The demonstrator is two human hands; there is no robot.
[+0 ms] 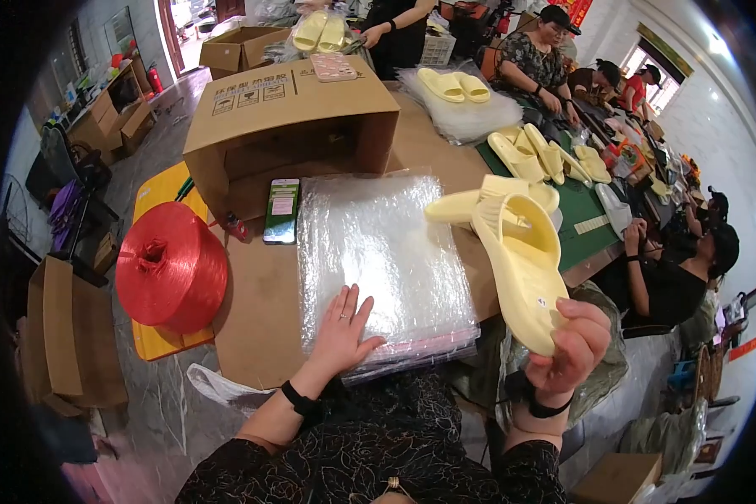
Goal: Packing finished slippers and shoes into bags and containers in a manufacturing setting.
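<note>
My left hand [343,330] lies flat, fingers spread, on a stack of clear plastic bags [370,227] in front of me. My right hand [573,343] pinches the heel end of a pale yellow slide sandal [525,281], raised at the right of the stack with its toe end pointing away. Another pale yellow sandal [450,207] shows behind its strap, sticking out to the left; whether the two touch cannot be made out. Further back, several yellow sandals [517,155] lie on a green mat [592,239].
An open cardboard box [298,88] stands behind the bags. Left of them are a phone [282,210], a small red bottle [237,226] and a big red twine roll [172,267] on a yellow stool [154,197]. Co-workers sit along the table at right; one person stands behind the box.
</note>
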